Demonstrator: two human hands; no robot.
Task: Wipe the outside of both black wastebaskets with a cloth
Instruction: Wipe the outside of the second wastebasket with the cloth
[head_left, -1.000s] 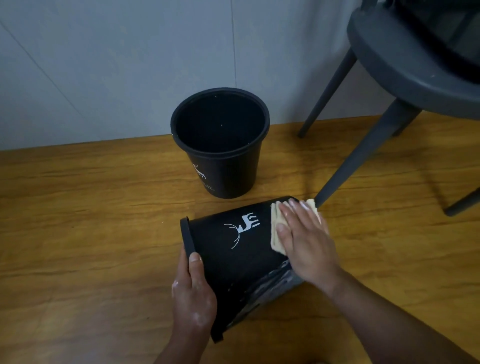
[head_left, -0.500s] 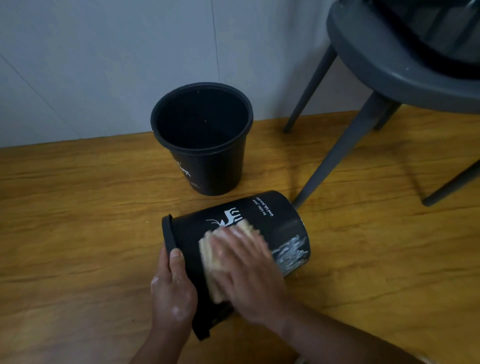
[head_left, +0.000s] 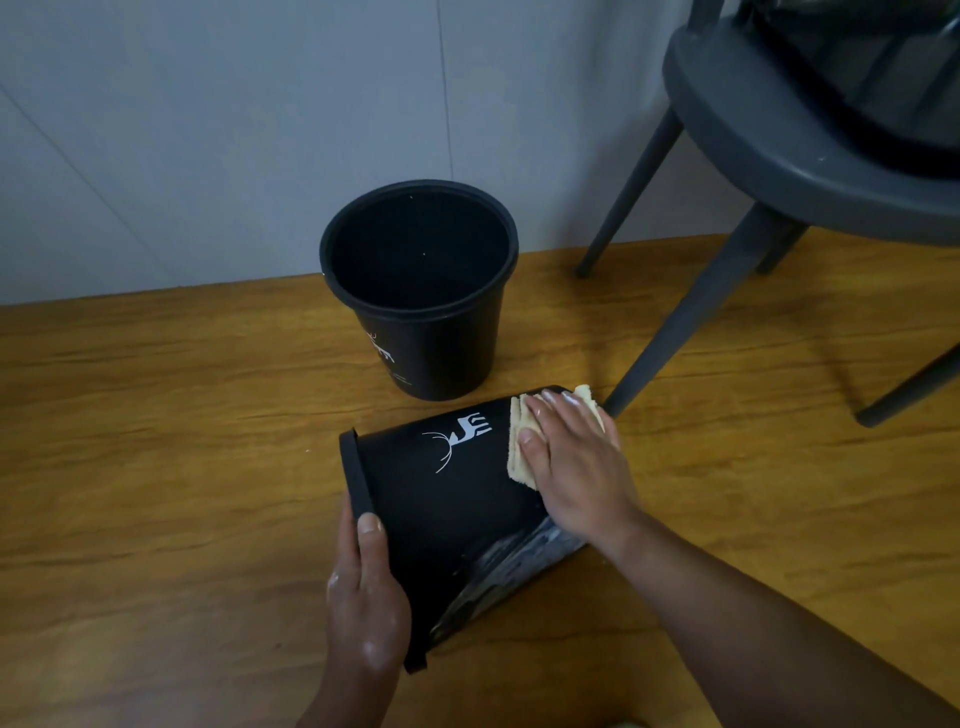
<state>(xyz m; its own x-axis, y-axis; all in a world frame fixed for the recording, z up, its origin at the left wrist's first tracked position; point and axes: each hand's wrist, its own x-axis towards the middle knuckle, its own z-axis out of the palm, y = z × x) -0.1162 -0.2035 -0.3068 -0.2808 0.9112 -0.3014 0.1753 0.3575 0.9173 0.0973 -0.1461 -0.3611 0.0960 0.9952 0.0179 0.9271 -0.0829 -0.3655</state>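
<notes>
A grey chair (head_left: 779, 156) stands on the wooden floor (head_left: 156, 467), one leg just beside the tipped wastebasket (head_left: 447, 519). Behind it, by the wall, stands the upright wastebasket (head_left: 441, 343). Both are black with a white deer print (head_left: 457, 436). The left hand (head_left: 366, 597) has its grip clasped on the tipped rim. The right hand (head_left: 576, 462), fingers flat, presses a yellow cloth (head_left: 517, 447) near the base.

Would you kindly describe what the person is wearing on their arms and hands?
No sleeves, gloves, watch or rings show; everything in view is bare. The left hand has wet-looking patches on its back; the right hand has glistening fingertips.
</notes>
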